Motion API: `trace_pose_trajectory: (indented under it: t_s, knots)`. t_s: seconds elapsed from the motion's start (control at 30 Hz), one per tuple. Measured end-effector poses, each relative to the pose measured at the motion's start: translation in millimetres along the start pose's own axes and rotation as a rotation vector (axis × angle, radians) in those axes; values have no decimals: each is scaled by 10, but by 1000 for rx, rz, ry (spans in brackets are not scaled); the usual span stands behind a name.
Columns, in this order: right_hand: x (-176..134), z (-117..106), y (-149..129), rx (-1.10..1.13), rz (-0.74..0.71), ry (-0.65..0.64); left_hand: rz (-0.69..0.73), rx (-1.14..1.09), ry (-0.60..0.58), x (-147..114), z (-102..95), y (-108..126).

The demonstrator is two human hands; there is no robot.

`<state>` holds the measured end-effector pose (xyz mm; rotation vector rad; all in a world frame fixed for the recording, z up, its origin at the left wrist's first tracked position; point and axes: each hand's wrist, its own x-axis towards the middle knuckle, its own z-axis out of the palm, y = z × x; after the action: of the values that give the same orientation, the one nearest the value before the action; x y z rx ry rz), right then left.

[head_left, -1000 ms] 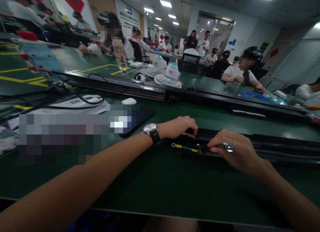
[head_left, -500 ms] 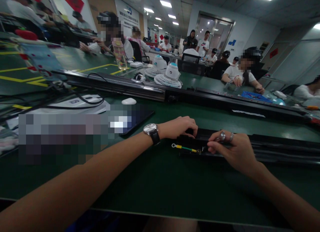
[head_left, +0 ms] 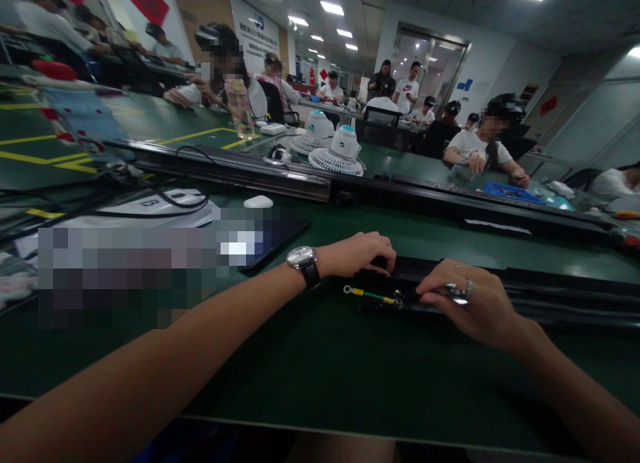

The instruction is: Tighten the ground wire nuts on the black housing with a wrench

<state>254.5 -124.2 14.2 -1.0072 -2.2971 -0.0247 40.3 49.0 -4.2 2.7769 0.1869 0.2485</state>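
While the black rail [head_left: 565, 300] stretched rightward, the left hand [head_left: 359, 255] grasped its left end; the right hand [head_left: 470, 304], fingertips together, on what I couldn't tell, was nearer the right tip of the green-yellow wire [head_left: 373, 295], just leftward, roughly rail-aligned.

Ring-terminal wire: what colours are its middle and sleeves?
The ring-terminal wire is green, its sleeves yellow; head view.

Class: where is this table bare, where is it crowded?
Bare green table shows before the black channel, between the forearms; another strip lies between channel and long rail. Crowded: the left, with cables and paper; the channel's left end, with left hand, right hand, wire.
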Motion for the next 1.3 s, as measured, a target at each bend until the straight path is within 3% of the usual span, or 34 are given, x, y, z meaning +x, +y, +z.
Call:
trace_pose_trajectory:
  t_s: [0.2, 0.47, 0.73, 1.0, 1.13, 1.3]
  knots:
    - [6, 21, -6, -24, 109, 140, 0, -1, 4, -2, -8, 3]
    - [9, 85, -49, 29, 222, 144, 4, -5, 6, 6, 10, -12]
    - [-6, 140, -18, 7, 163, 94, 3, -4, 10, 6, 14, -19]
    - [-14, -12, 19, -27, -25, 63, -7, -4, -1, 10, 7, 1]
    - [-19, -9, 5, -26, 73, 129, -5, -7, 4, 5, 2, 4]
    - [5, 59, -44, 83, 255, 123, -1, -8, 6, 1, -1, 10]
